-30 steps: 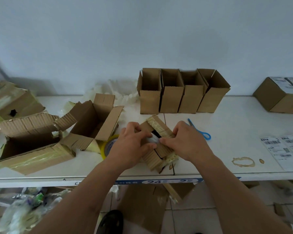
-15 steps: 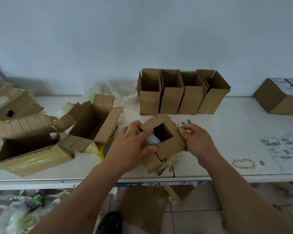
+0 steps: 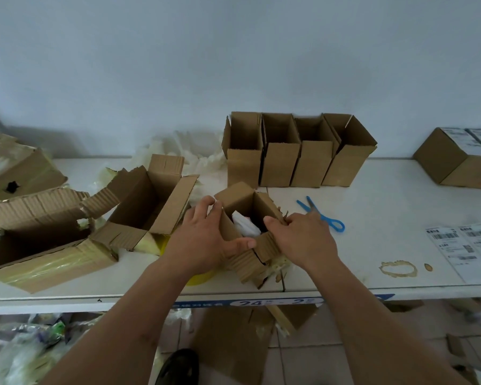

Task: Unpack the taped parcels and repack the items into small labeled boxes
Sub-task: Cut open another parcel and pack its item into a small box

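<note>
Left grip (image 3: pixel 203 240) clasps opened parcel (image 3: pixel 250 234), thumb on its near flap | right grip (image 3: pixel 303 240) pinches right flap | arms outstretched | white item (image 3: pixel 243 225) inside | parcel near surface (image 3: pixel 386 195) front edge.

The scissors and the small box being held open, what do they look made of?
The scissors: handles look like glossy blue plastic; the blades are too blurred to tell. The small box: matte brown corrugated cardboard, its fluted ridges showing along torn edges.
</note>
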